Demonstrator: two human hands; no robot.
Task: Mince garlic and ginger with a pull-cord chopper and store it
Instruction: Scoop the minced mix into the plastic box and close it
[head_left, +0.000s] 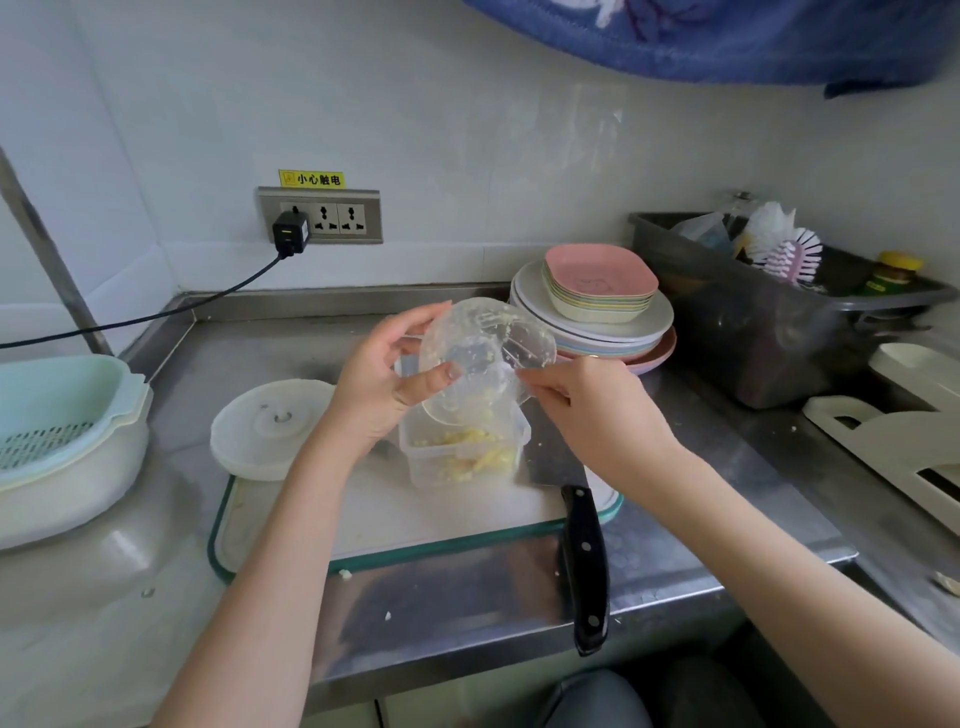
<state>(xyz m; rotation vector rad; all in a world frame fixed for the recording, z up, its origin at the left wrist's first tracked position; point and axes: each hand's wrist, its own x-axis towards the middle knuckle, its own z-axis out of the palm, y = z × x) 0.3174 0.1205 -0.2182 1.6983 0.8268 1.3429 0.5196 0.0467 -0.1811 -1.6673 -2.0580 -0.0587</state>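
Note:
My left hand (382, 376) grips the clear chopper bowl (485, 343), tipped mouth-down over a small clear storage box (462, 457) on the cutting board (384, 514). Yellow mince smears the bowl's inside and lies piled in the box. My right hand (582, 397) reaches into the bowl's lower rim with pinched fingertips; what they hold I cannot tell. The white pull-cord lid (270, 428) lies to the left, on the board's back corner.
A black-handled knife (584, 566) lies across the board's right edge. Stacked plates (597, 306) stand behind, a dark bin (769, 322) with a brush at right, a colander tub (57, 441) at left. A cable runs from the wall socket (319, 215).

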